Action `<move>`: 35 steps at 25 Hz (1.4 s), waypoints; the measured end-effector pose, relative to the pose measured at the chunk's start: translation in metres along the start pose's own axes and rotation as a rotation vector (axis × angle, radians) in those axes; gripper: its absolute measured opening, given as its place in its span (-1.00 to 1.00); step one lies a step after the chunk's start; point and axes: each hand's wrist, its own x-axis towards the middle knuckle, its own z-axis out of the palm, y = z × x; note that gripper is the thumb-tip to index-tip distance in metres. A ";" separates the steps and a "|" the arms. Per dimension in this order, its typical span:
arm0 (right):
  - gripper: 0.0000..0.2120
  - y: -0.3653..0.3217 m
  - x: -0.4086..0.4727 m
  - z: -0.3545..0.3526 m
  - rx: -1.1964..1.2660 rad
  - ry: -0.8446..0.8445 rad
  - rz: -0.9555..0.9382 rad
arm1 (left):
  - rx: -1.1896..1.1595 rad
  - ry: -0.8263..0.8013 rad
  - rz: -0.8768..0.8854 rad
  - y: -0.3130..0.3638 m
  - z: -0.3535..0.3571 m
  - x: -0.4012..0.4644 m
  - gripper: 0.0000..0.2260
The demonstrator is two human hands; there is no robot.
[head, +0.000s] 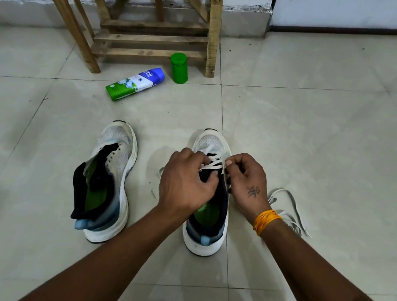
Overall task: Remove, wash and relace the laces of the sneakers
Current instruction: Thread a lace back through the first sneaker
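Head view. Fingers: left hand [185, 182] and right hand [247, 180] both curled, each pinching the lace [212, 164] over the right sneaker [204, 239]. Left sneaker [109, 188]: on the floor [322, 143] beside it, eyelets bare. Loose lace [291, 210]: on tiles by my right wrist. Tube [135, 84], green bottle [178, 68], wooden rack [155, 38]: beyond. Step, as I judge it: working the crossings. Advice: keep the lace flat, ends even, one eyelet pair at a time.

There are two sneakers [106, 180] [207, 203], two white laces [212, 164] [289, 210], two hands [186, 184] [247, 180], one green jar [178, 68], one tube [135, 83], one wooden rack [145, 13].
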 end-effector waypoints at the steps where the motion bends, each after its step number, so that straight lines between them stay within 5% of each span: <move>1: -0.89 0.003 0.002 0.000 -0.006 0.005 0.010 | 0.033 0.015 0.033 -0.003 0.000 -0.005 -0.80; 7: -0.84 0.019 0.021 -0.030 -0.484 0.232 0.115 | -0.159 0.109 -0.202 -0.013 -0.003 -0.005 -0.84; 14: -0.81 -0.012 0.003 -0.006 -0.830 -0.141 -0.458 | -0.229 0.153 -0.220 -0.007 0.007 -0.005 -0.84; 20: -0.80 -0.007 0.005 -0.014 -0.705 -0.189 -0.440 | -0.249 0.178 -0.249 -0.009 0.008 -0.006 -0.84; 24: -0.85 -0.010 0.009 -0.012 -0.879 -0.167 -0.462 | -0.257 0.217 -0.225 -0.010 0.008 -0.008 -0.86; 27: -0.87 0.004 0.014 -0.030 -1.024 -0.016 -0.274 | -0.263 0.243 -0.235 -0.012 0.010 -0.008 -0.87; 30: -0.81 0.017 0.014 -0.047 -1.166 -0.066 -0.160 | -0.267 0.252 -0.261 -0.011 0.011 -0.008 -0.87; 35: -0.80 -0.005 0.006 -0.018 -0.912 -0.169 -0.475 | -0.249 0.241 -0.242 -0.011 0.010 -0.009 -0.88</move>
